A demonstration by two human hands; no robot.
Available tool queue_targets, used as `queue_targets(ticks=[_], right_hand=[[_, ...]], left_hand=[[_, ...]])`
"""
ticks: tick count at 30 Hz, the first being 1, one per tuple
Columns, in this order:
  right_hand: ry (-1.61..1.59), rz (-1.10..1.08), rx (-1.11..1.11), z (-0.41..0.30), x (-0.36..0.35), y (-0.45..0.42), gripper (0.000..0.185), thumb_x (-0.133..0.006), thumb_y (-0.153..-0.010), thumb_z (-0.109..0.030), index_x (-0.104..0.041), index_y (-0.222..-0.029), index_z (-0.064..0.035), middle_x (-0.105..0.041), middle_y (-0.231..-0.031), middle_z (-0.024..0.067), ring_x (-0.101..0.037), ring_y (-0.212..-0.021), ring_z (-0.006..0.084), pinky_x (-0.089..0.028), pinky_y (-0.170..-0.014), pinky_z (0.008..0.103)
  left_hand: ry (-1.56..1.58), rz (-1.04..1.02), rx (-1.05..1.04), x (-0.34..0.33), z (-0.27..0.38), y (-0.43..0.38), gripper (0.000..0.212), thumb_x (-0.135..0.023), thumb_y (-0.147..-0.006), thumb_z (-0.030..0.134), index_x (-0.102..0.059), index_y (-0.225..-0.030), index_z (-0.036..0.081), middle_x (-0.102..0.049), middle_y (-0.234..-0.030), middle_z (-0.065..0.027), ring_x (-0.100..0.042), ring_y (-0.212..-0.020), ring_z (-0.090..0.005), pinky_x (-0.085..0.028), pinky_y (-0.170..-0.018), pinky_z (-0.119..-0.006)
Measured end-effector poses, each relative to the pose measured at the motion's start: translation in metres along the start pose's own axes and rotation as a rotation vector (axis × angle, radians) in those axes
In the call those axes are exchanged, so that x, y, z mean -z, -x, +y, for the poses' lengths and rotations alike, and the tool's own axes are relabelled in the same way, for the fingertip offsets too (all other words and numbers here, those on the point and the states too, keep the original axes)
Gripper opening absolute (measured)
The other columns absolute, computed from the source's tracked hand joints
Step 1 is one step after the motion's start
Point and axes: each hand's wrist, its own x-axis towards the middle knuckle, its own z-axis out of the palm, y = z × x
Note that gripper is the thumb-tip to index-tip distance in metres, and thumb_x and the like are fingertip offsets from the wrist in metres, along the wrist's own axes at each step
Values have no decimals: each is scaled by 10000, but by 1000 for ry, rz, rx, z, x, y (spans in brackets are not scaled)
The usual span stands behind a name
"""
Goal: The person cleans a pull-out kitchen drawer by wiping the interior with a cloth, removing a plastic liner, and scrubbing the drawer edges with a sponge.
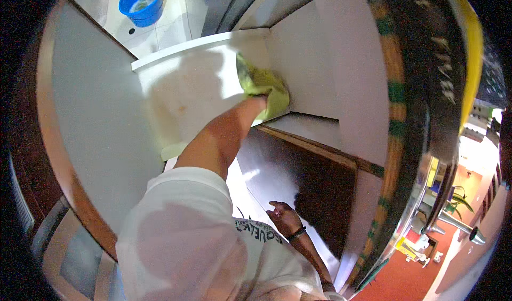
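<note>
My left hand (262, 103) is at the end of an outstretched arm, pressing a yellow-green cloth (269, 85) onto a pale ledge (192, 101). The cloth hides most of its fingers. It lies at the ledge's right end, against a pale side panel (304, 53). A faint brownish stain (182, 109) marks the ledge, left of the cloth. Lower down, beside my white T-shirt (192, 237), my right hand (286, 219) hangs with thumb and fingers apart and nothing visible in it. A dark bracelet (297, 233) circles that wrist.
Beyond the ledge, a blue bucket (142, 5) of sudsy liquid stands on pale tiles near a round black drain (131, 31). A grey panel (96, 101) rises at left. At right are a brown panel (328, 181), a metal lever handle (460, 223) and a red floor (396, 277).
</note>
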Motion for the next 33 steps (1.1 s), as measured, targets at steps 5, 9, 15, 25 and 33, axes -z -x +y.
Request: queue_targets(ticks=[5,9,15,25,33], right_hand=[[-21,-79,-11,-1,1,4,333,-496,-743,-258,-471,-1006,-55,-518,-878,180,-499,-821,306,-410,-720,357],[-11,-12,17,13,-13,10,339,-502,-738,-267,-479,-999,-53,-519,-895,181,-491,-853,305,-397,-753,361],[60,43,79,41,-31,15,343,-512,-725,-244,-483,-1000,-42,-514,-931,181,-483,-888,300,-388,-776,352],[83,-23,290,80,-71,25,345,-503,-726,-257,-490,-991,-36,-508,-956,181,-482,-898,300,-386,-776,359],[-954,118,213,13,-48,-51,477,-444,-780,-377,-363,-1130,-64,-548,-897,87,-533,-800,200,-425,-681,296]], left_hand=[[-193,-72,-37,0,9,33,275,-451,-706,219,-553,-903,56,-548,-951,-103,-525,-870,-253,-402,-760,-351],[-562,-114,34,44,19,79,294,-447,-698,196,-543,-947,73,-522,-995,-123,-506,-908,-242,-385,-785,-326],[-981,-208,197,70,-22,150,339,-446,-701,229,-509,-1019,132,-495,-1050,-87,-437,-999,-222,-311,-858,-315],[-981,271,447,39,-55,243,466,-396,-743,303,-324,-1191,197,-293,-1247,-65,-246,-1151,-184,-146,-954,-390],[411,161,-195,55,15,295,317,-435,-770,233,-442,-1050,86,-480,-1033,-90,-464,-933,-207,-379,-777,-308]])
